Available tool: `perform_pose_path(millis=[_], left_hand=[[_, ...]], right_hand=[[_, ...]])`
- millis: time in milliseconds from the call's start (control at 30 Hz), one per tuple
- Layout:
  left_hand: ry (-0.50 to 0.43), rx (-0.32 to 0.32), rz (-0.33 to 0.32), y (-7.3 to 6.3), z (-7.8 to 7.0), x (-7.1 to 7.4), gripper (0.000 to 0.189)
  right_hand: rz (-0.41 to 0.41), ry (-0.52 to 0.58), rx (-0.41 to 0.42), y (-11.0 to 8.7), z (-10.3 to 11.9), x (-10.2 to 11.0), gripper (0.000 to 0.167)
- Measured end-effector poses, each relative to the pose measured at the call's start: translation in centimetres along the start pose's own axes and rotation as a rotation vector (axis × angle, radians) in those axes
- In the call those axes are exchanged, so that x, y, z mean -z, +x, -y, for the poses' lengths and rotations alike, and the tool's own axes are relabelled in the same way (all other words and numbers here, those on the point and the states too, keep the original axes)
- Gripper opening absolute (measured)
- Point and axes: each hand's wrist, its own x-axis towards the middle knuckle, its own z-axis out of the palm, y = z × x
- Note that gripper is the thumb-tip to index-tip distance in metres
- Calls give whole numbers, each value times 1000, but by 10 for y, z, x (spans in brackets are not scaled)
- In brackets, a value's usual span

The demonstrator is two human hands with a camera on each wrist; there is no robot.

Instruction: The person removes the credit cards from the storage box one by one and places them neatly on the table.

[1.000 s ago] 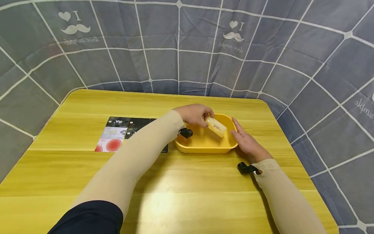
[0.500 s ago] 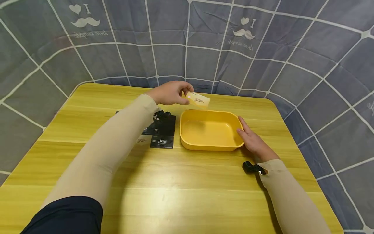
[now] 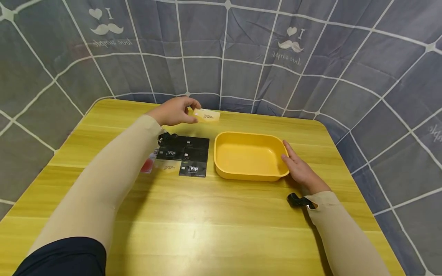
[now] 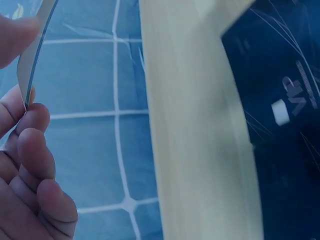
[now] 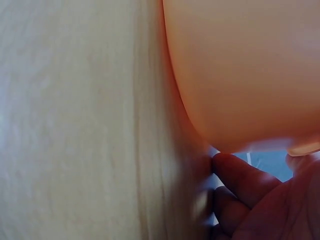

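Observation:
My left hand [image 3: 176, 111] pinches a pale yellow plastic card [image 3: 207, 115] between thumb and fingers, over the table's far side. In the left wrist view this card [image 4: 32, 65] is seen nearly edge-on. Below the hand lie rows of cards: black VIP cards [image 3: 193, 169], another pale yellow card [image 3: 168, 166] and a red-and-white card [image 3: 147, 165]. My left forearm hides part of the rows. At the right end of a yellow rectangular tub [image 3: 248, 177], my right hand [image 3: 302, 172] holds the wall, thumb at the rim and fingers outside.
The wooden table [image 3: 207, 222] ends at a grey curtain [image 3: 203, 73] with white lines, hung behind and at the sides. A black wrist camera [image 3: 298, 201] sits on the right wrist. The tub stands right of the cards, its bare floor showing.
My left hand has lifted the pale yellow card out of the tub and carried it left, past the tub, to above the card rows. My right hand stays at the tub's end.

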Motion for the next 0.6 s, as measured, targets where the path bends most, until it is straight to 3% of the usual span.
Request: perform_pose_path(millis=[400, 600], left_hand=[[-7, 91, -27, 1, 35, -15, 58], [-9, 85, -36, 7, 49, -26, 56]], right_hand=[[0, 19, 20, 2, -5, 1, 69], [-9, -9, 28, 5, -7, 3, 68]])
